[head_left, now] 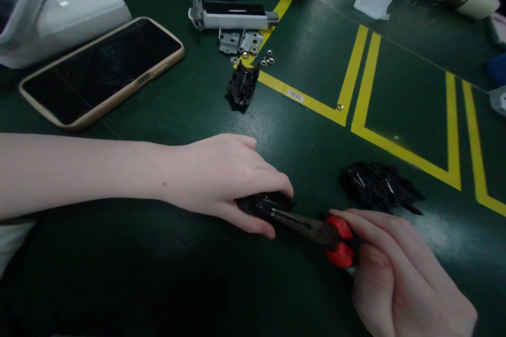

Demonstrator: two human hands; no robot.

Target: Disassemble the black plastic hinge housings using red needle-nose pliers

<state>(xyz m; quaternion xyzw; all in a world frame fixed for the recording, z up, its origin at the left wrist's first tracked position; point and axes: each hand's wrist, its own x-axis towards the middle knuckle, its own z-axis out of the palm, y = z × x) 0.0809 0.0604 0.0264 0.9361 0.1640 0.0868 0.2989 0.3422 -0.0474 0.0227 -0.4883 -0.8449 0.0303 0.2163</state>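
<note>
My left hand (pixel 237 181) is closed around a black plastic part (pixel 264 203) low over the green table. Most of that part is hidden under the fingers and palm. In my right hand (pixel 399 274) is a pair of long-nose pliers (pixel 312 227) with red handles. The tips of the pliers touch the right side of the black part; whether the jaws grip it I cannot tell. Beyond my right hand lies a dark heap of black plastic pieces (pixel 379 187). Another black plastic part (pixel 243 84) stands farther back, past my left hand.
At the left lie a phone (pixel 105 71) in a tan case and a white device (pixel 79 5). Behind the standing part are metal brackets (pixel 241 42), several small rings (pixel 269 58) and a white-and-black bar-shaped assembly (pixel 235 16). Yellow tape (pixel 403 152) marks out the table.
</note>
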